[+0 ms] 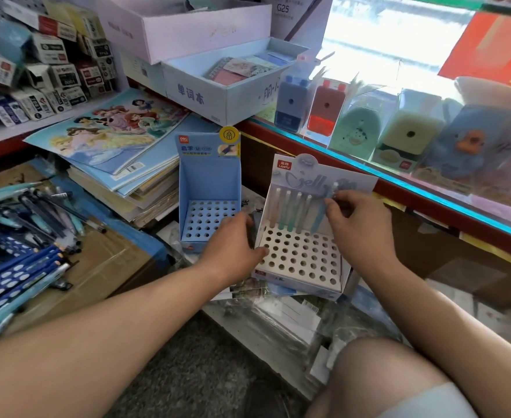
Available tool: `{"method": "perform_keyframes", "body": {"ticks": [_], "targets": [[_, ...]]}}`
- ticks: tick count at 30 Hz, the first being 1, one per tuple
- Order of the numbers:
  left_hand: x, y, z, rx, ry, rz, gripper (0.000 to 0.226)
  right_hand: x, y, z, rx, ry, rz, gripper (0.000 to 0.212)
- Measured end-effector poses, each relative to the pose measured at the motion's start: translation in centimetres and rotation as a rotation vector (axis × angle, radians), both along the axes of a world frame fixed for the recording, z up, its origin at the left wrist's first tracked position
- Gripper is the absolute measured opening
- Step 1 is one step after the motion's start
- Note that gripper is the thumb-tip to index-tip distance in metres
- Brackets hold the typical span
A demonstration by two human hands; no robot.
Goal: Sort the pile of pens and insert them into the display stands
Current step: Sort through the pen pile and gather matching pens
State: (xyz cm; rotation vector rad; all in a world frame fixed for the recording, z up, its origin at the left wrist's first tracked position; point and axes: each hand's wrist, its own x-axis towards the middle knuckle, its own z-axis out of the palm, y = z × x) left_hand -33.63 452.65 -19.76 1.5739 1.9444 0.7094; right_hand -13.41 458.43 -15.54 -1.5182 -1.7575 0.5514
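- At 9 o'clock in the view, the pile of pens (22, 236) lies loose on a cardboard box (106, 267). Dark blue dotted barrels and pale teal ones cross each other.
- At 10 o'clock from the centre sits a stack of books (112, 140) with a cartoon-princess cover on top.
- The blue display stand (209, 200) stands upright just right of the books, its perforated floor showing.
- The left hand (233, 242) grips the left wall of the white display stand (302, 257). Its thumb lies on the perforated top and its fingers curl round the outside.
- The white display stand sits at 4 o'clock from the blue one, just beside it. Four standing pens (290, 209) are upright in its back row.
- The right hand (359, 224) pinches the top of a blue pen (320, 215). The pen is tilted, with its lower end at the back row just right of the standing pens. Whether the tip is in a hole cannot be told.
- At 2 o'clock, the glass table (368, 171) carries boxed pencil sharpeners (326, 107).
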Motion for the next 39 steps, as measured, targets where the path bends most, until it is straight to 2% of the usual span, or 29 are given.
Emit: {"method": "perform_keyframes", "body": {"ticks": [2, 5, 13, 21, 26, 31, 33, 37, 39], "targets": [[-0.1, 0.2, -0.5, -0.074, 0.007, -0.033, 0.063, 0.2, 0.2, -0.5, 0.006, -0.040, 0.004, 0.027], [0.1, 0.2, -0.9, -0.133, 0.007, -0.112, 0.060, 0.2, 0.4, -0.9, -0.002, -0.037, 0.016, 0.027], [0.4, 0.1, -1.4, -0.139, 0.011, -0.138, 0.059, 0.2, 0.8, -1.5, -0.011, -0.048, 0.025, 0.026], [0.4, 0.2, -1.6, -0.130, 0.006, -0.126, 0.058, -0.4, 2.0, -3.1, -0.067, -0.291, 0.045, 0.016], [0.4, 0.0, -1.8, -0.125, 0.041, -0.134, 0.054, -0.9, 2.4, -3.0, -0.104, -0.364, 0.048, 0.015], [0.6, -0.4, -0.8, -0.078, 0.121, -0.151, 0.056, -0.3, 1.3, -2.6, -0.197, -0.385, 0.037, 0.031], [0.6, -0.9, 0.4, -0.044, 0.122, -0.127, 0.054, -1.0, 0.2, -1.7, -0.201, -0.369, 0.120, 0.032], [-1.4, -3.1, 3.3, -0.006, 0.186, -0.010, 0.060, -4.2, -1.8, -0.4, -0.150, -0.304, 0.442, 0.021], [-3.8, -5.0, 4.8, 0.000, 0.228, 0.068, 0.061, -5.9, -2.3, -0.2, -0.139, -0.303, 0.589, 0.026]]}}
